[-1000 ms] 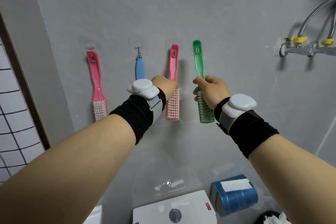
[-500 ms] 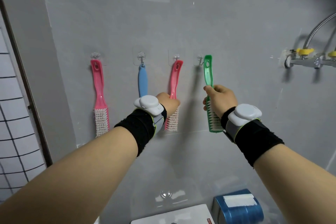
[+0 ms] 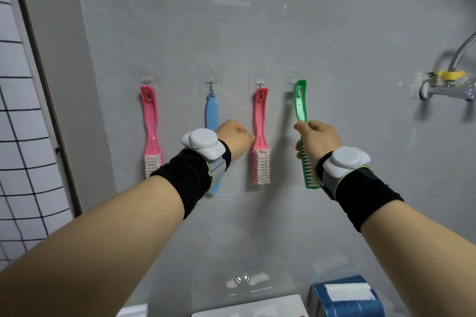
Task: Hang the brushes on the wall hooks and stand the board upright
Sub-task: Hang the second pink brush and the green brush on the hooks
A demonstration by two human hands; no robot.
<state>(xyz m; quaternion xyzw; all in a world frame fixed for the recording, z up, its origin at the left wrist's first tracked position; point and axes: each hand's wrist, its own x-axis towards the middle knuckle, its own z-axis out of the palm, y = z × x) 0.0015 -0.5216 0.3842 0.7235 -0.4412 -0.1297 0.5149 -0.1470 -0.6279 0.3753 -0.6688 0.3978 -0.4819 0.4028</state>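
Since half a second ago, the right hand (image 3: 319,140) has brought the green plastic scrubbing brush (image 3: 304,134) closer to the wall, so its eyelet end now sits just beside the fourth clear adhesive hook (image 3: 293,83), right of centre in the frame; whether the eyelet is over the hook cannot be told. That hand is closed around the green brush's handle just above its white bristles. The left hand (image 3: 235,140), at mid-frame, is curled with its fingertips against the handle of the pink brush on the third hook (image 3: 260,134), which now hangs straighter. Whether it pinches the handle or only touches it cannot be told. Further left, a blue brush (image 3: 212,113) and another pink brush (image 3: 151,131) hang from their own hooks. Both wrists wear black straps with grey pods. A blue tissue box (image 3: 345,298) sits at the lower right edge.
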